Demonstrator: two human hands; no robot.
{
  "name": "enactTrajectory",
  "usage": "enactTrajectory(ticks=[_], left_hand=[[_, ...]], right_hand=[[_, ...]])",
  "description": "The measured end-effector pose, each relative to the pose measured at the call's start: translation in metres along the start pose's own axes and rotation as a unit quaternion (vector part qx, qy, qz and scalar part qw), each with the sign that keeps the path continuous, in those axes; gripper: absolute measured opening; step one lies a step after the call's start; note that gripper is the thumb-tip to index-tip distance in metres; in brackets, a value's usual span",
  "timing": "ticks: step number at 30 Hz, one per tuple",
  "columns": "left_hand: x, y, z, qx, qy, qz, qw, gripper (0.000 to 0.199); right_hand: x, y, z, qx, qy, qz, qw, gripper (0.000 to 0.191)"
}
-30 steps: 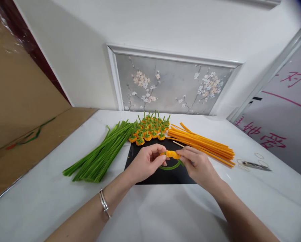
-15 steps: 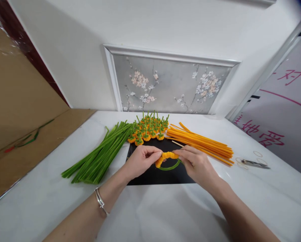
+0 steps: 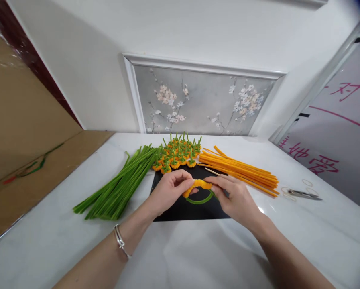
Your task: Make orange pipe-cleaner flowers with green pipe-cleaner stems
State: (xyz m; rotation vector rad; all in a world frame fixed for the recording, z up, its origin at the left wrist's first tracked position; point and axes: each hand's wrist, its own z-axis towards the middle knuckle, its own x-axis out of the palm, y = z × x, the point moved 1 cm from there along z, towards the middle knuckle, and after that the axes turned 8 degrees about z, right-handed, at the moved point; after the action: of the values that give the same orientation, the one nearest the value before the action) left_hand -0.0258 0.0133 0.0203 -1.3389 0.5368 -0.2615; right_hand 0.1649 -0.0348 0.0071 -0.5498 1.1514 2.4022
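Between my hands is a thick, ridged orange coil (image 3: 202, 184), bent into an arch. My left hand (image 3: 171, 190) pinches it near its left bend, and a short part hangs below those fingertips. The fingers of my right hand (image 3: 235, 196) are closed on its right end. A green curved stem (image 3: 199, 201) loops just below the coil, over the black mat (image 3: 180, 210); its right end reaches my right fingertips. Behind my hands stands a cluster of small orange pieces with green tops (image 3: 180, 152). A thin pale stick (image 3: 212, 171) shows beyond my right hand.
Green fuzzy stems (image 3: 119, 184) lie in a bundle at the left, and orange ones (image 3: 240, 168) at the right. Scissors (image 3: 304, 195) and thin loops (image 3: 307, 182) rest farther right. A cardboard sheet (image 3: 62, 168) borders the left side; a framed floral panel (image 3: 204, 100) stands behind.
The orange coil has moved slightly left and opened into a wider arch. Both hands still hold it, with small shifts of the fingers. The view has shifted slightly.
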Motion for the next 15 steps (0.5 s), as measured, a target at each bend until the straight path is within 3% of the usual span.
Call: enactTrajectory(ticks=[5, 9, 15], left_hand=[[-0.0003, 0.0029, 0.0005, -0.029, -0.048, -0.025, 0.998, 0.026], [0.0003, 0.0028, 0.0004, -0.045, -0.07, -0.042, 0.996, 0.028], [0.0031, -0.0002, -0.001, -0.068, -0.057, -0.092, 0.992, 0.031]], right_hand=[[-0.0008, 0.0017, -0.0023, 0.108, -0.003, 0.131, 0.985, 0.008], [0.0007, 0.0021, -0.0016, 0.072, 0.012, 0.062, 0.995, 0.01], [0.0047, -0.002, -0.0016, 0.004, 0.027, -0.063, 0.998, 0.013]])
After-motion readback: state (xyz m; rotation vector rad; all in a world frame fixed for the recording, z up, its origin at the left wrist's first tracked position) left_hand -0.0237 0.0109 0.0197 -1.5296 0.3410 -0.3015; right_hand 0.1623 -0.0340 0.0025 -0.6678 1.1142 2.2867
